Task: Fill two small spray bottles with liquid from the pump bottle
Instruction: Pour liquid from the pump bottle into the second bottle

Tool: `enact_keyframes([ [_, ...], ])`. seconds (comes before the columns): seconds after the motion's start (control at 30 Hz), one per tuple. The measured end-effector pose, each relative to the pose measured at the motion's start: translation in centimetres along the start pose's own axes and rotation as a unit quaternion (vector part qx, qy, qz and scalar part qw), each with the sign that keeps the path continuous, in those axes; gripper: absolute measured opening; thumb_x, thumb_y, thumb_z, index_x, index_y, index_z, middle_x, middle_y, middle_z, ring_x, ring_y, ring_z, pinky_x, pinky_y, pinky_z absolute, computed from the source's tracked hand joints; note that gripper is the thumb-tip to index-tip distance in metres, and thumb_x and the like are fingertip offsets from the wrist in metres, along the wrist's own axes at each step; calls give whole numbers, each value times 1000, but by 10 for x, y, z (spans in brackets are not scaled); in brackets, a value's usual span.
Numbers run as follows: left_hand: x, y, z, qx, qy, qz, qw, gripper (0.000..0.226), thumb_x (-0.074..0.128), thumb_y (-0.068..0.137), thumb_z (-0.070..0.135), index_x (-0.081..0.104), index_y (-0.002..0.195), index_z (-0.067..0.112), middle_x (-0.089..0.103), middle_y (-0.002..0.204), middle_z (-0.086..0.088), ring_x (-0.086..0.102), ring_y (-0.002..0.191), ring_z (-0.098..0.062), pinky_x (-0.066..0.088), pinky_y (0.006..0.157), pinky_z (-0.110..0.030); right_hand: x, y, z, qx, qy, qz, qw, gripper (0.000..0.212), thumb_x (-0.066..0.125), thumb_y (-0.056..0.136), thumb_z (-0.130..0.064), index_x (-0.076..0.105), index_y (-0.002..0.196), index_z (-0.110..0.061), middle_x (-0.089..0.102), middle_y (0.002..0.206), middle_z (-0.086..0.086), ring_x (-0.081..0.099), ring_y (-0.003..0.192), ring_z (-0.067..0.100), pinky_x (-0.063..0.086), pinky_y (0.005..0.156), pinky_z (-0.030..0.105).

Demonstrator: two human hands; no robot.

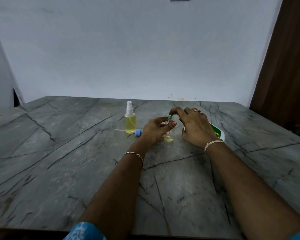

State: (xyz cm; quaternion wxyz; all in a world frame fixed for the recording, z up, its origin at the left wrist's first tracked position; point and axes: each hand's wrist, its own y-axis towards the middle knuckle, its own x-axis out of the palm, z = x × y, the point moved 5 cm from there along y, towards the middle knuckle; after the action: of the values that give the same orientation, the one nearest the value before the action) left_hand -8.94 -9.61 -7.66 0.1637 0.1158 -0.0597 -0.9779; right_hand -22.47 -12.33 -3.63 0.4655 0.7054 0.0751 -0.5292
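right hand [196, 129] grips the top of the white pump bottle [217, 133], mostly hidden behind it on the grey stone table [59, 161]. a full spray bottle [130, 122] stands upright left of both hands. left hand [153, 130] pinches the neck of a small open bottle [168, 135] holding a little yellow liquid, the pump's green spout [171, 116] at its mouth. a blue cap [138, 132] lies beside the left hand.

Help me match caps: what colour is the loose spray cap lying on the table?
The spray cap is blue; head view.
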Motion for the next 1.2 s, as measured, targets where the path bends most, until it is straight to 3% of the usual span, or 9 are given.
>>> enact_keyframes([
  [0.33,1,-1,1,-2,-12,2,1000,52,70,83,36,55,129,17,65,117,-16,64,106,-27,54,88,-44,-1,-3,1,-2,-19,-11,1000,78,60,80,-9,26,144,-39,57,110,8,51,108,30,44,90,43],
  [0.63,2,-4,4,7,-1,-6,1000,52,68,84,35,55,131,15,66,115,-15,63,108,-28,52,75,-36,-1,1,0,10,7,-3,1000,65,62,77,-9,37,131,-33,58,112,6,51,108,29,44,91,43],
  [0.87,1,-4,3,-7,-14,-7,1000,54,69,84,35,52,132,16,64,120,-13,63,107,-24,54,84,-41,-2,-4,2,-2,0,-15,1000,78,59,80,-8,27,143,-40,56,107,6,51,107,29,44,91,41],
  [1.2,2,-4,3,4,-19,-15,1000,49,68,85,34,56,129,15,66,116,-16,64,93,-21,49,64,-26,0,3,1,8,11,-4,1000,65,62,77,-9,36,132,-34,58,113,5,51,109,29,44,92,43],
])
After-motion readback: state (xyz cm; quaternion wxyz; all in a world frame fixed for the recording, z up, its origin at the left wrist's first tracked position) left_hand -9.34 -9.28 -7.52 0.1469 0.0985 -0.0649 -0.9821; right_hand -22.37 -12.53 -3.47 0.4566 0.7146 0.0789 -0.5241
